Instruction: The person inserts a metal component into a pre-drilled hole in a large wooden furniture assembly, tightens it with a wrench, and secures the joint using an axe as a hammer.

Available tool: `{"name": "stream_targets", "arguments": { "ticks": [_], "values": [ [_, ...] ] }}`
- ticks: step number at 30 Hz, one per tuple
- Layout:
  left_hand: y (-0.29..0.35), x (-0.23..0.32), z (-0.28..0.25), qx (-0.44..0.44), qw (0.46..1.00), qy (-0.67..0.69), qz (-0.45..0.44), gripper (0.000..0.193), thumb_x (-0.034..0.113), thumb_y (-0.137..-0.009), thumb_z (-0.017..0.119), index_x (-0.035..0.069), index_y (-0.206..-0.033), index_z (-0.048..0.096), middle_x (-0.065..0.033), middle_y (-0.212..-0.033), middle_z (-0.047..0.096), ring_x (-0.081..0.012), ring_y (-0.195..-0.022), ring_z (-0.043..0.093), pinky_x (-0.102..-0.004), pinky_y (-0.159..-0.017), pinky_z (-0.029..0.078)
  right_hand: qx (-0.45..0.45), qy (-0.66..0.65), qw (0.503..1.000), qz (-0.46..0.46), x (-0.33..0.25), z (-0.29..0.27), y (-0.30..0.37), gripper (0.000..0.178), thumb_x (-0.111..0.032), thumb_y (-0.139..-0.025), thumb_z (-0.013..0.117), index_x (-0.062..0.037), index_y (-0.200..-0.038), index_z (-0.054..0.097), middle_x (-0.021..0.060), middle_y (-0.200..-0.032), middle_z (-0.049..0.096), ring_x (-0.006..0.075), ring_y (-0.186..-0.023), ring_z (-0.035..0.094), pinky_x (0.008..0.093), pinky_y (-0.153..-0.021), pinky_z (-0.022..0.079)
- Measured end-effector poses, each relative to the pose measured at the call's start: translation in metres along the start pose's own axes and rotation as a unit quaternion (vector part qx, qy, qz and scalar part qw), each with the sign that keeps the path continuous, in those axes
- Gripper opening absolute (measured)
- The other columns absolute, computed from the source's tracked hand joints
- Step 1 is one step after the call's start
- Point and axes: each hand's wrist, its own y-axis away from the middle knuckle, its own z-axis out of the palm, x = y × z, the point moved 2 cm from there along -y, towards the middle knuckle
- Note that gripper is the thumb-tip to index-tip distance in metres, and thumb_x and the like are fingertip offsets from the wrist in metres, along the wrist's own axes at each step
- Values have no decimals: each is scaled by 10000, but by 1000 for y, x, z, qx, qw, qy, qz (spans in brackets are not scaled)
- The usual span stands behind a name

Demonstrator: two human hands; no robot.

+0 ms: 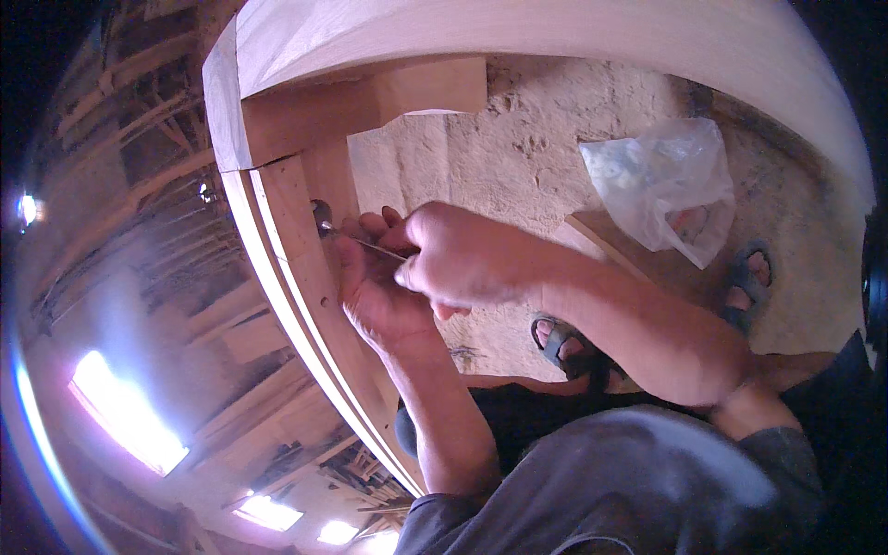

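A pale wooden frame rail point(319, 277) runs down the left side, with a round hole point(321, 213) near its upper end. Metal shows at this hole, and a thin metal rod-like tool point(377, 248) slants from there toward my right hand point(467, 254). The right fingers are closed round its near end, where the handle, if any, is hidden. My left hand point(384, 291) rests against the rail just below the hole. Its thumb and curled fingers close about the tool's far end; what they pinch there is covered.
A wooden cross-piece point(370, 102) joins the rail's top, under a large curved pale wooden panel point(555, 32). On the dusty floor point(518, 148) lie a clear plastic bag point(666, 180) with pale contents and a board point(606, 245). My sandalled feet point(560, 342) stand nearby.
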Motion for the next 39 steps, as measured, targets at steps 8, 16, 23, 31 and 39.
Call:
{"name": "stream_targets", "arguments": {
  "ticks": [8, 16, 23, 31, 39],
  "values": [
    [0, -7, 26, 74, 941, 314, -101, 202, 226, -1044, 499, 81, -1142, 599, -34, -973, 648, -140, -925, 619, -391, -1070, 463, 264, 434, 837, -204, -5, 30, 23, 324, -122, -831, 614, 76, -1088, 608, 222, -954, 662, 299, -657, 702, 409, -585, 577],
    [2, -7, 33, -115, 981, 157, 6, 237, 174, -984, 516, 46, -1168, 591, -105, -1169, 632, -209, -1088, 591, -370, -1114, 410, 316, 476, 785, -242, -14, 49, 22, 235, -89, -841, 610, 94, -988, 619, 199, -835, 622, 227, -572, 664, 345, -472, 545],
    [8, -18, 42, -72, 983, 167, -23, 166, 142, -1005, 494, 52, -1114, 581, -82, -1072, 630, -197, -1016, 604, -375, -1089, 425, 298, 625, 651, -310, -47, 34, 27, 158, -48, -823, 614, 94, -887, 638, 177, -769, 607, 176, -567, 600, 318, -493, 547],
    [-1, -19, 15, 31, 996, 83, -27, 125, 124, -1022, 486, 57, -1088, 569, -55, -992, 612, -189, -963, 607, -390, -1064, 444, 272, 499, 719, -399, 15, 7, 6, 315, -184, -832, 627, 17, -1074, 632, 175, -928, 634, 249, -650, 681, 358, -515, 559],
    [15, -4, 25, -61, 987, 148, 5, 204, 171, -1020, 485, 42, -1157, 564, -91, -1065, 619, -215, -1019, 608, -410, -1072, 440, 370, 588, 640, -328, -20, 55, 7, 282, -174, -785, 659, 67, -931, 646, 147, -792, 597, 234, -613, 666, 330, -534, 563]
  ]
}}
